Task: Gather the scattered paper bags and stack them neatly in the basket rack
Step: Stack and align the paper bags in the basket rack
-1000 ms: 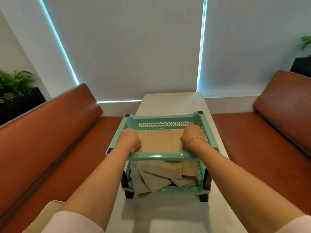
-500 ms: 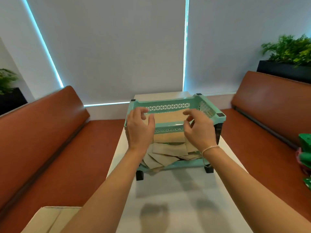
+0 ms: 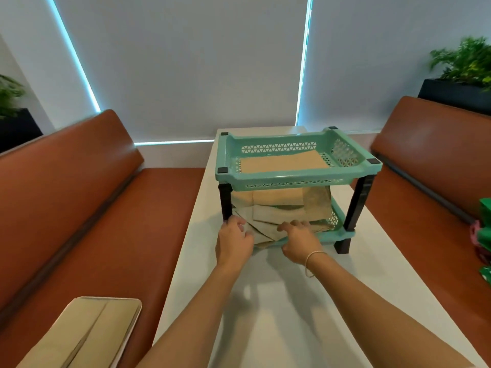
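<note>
The left hand (image 3: 233,241) rests at the front left corner of the lower tier of the basket rack (image 3: 297,170), fingers bent onto the paper bags (image 3: 268,225) that overhang the front rim; whether it pinches them or only presses cannot be told. The right hand (image 3: 301,240), wearing a thin bracelet (image 3: 312,257), lies just beside it with fingers curved over the same bags at the rim. A flat paper bag (image 3: 284,162) lies in the upper tier, and the rack stands on the white table (image 3: 279,314) between two brown benches (image 3: 79,195).
</note>
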Demonstrator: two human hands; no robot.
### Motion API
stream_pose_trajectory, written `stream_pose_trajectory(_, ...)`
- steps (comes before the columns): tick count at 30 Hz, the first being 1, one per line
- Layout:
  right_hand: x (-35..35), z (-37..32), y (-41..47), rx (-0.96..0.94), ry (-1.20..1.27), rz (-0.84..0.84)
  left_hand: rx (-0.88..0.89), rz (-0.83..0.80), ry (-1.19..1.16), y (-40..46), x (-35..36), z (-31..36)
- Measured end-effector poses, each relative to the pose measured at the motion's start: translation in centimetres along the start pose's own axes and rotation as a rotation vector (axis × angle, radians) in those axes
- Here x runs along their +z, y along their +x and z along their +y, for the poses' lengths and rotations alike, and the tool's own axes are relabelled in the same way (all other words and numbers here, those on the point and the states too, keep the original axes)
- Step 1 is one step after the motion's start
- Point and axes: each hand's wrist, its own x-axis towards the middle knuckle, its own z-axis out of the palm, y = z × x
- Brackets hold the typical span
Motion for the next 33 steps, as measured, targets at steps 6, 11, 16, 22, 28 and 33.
stream_pose_trajectory(6, 0.7, -0.3, 2.6, -0.076, -0.105, -0.127, -0.017, -0.022, -0.013, 0.5, 1.8, 0.6)
stream_pose_trajectory(11, 0.8, 0.1, 3.8, -0.100, -0.095, -0.166, -0.005, -0.059, 0.031, 1.4, 2.7, 0.9)
stream_pose_trajectory(16, -0.4, 0.4, 4.7, -0.160, -0.082, -0.190, 0.024, -0.026, 0.107, 2.1, 3.6, 1.1)
stream_pose_trajectory(22, -1.4, 1.4, 4.5, -0.144, 0.173, -0.096, 0.010, -0.034, 0.008, 2.2, 4.2, 1.2)
stream_pose_trajectory(28, -2.3, 2.9, 4.4, -0.050, 0.724, 0.108, 0.110, -0.060, 0.109, 2.1, 3.1, 1.4)
stream_pose_trajectory(33, -3.5, 4.0, 4.8, -0.033, 1.049, 0.225, 0.127, -0.019, 0.332, 2.4, 3.4, 2.8)
